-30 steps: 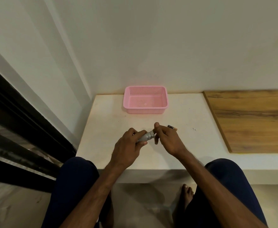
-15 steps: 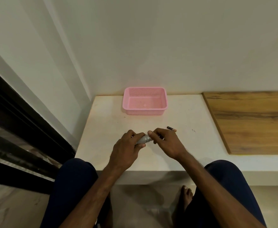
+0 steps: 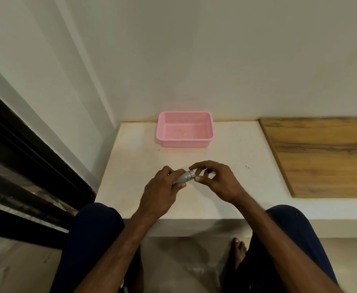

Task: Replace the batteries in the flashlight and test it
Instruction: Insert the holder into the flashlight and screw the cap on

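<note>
A small silver flashlight point(image 3: 183, 177) with a knurled body is held just above the white ledge point(image 3: 131, 166), its narrow end pointing right. My left hand point(image 3: 160, 192) is wrapped around its body and hides the left part. My right hand point(image 3: 221, 183) meets it from the right, with thumb and forefinger pinched on the narrow end. No battery shows; my right hand covers the ledge behind it.
An empty pink perforated basket point(image 3: 185, 143) stands at the back of the ledge against the wall. A wooden board point(image 3: 321, 155) lies to the right. A dark window frame point(image 3: 25, 166) runs along the left. My knees and a bare foot are below the ledge's front edge.
My right hand's fingers have shifted around the flashlight's narrow end. The small dark battery seen behind that hand earlier is now covered by it. My left hand has kept its hold.
</note>
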